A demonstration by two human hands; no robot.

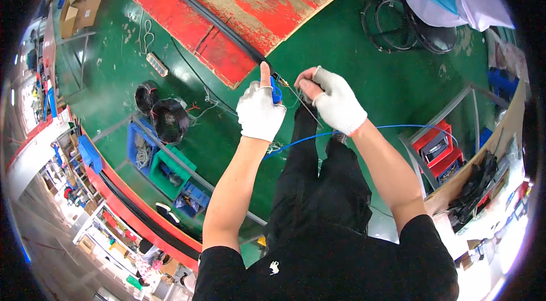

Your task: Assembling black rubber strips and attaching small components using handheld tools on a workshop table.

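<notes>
Both hands wear white fingerless gloves. My left hand (260,108) grips a small blue-handled tool (276,92), with its forefinger pointing up. My right hand (334,99) is closed on a thin wire (298,100) that runs between the two hands. A blue cable (398,127) trails from under my right wrist toward the right. Both hands are held over the green floor (341,50), just below the edge of a red worn board (227,11) with a black hose (216,22) lying along it.
Black wire coils (169,119) sit at the left by blue and green bins (170,170). A white power strip (157,64) lies on the floor. Red crates (438,147) stand in a metal rack at the right. Cardboard boxes (79,8) are at the far left.
</notes>
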